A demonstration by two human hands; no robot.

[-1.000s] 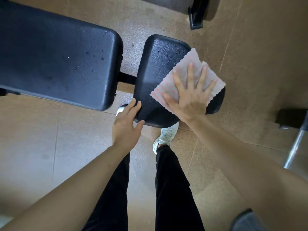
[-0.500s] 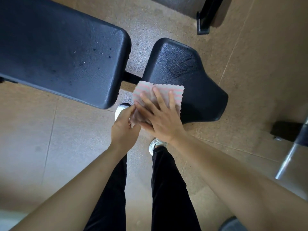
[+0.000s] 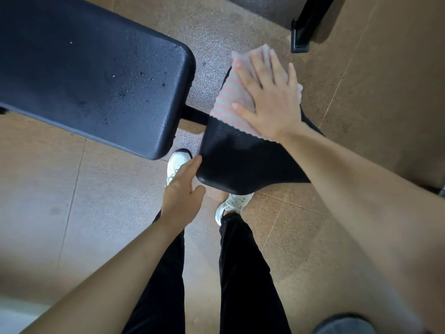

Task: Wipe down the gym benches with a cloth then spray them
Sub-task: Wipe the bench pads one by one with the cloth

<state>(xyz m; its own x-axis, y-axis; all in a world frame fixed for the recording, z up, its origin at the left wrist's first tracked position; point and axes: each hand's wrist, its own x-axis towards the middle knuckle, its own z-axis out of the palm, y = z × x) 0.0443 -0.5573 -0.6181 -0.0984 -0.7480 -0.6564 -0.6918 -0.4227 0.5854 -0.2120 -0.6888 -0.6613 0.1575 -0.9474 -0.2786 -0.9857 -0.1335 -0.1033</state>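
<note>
On the far left, the long black pad of the gym bench lies over the brown floor, and small water drops sit on its near end. Just past that end, a thin black bar joins it to the smaller seat pad. Below the gap between the two pads is a white shoe, and the left hand reaches over it. This hand is open, with its fingers nearly straight. The fingertips touch the near left edge of the seat pad, the thumb sticks out to the side, and the hand holds nothing. A second white shoe peeks out from under the seat pad, above the black trouser legs. Farther right, a pink and grey striped cloth with a wavy edge lies on the far end of the seat pad and hangs a little over the edge. The right hand lies flat on the cloth with its fingers spread wide, pressing it down on the pad. At the top right, a black metal foot stands on the floor, well apart from the bench.
</note>
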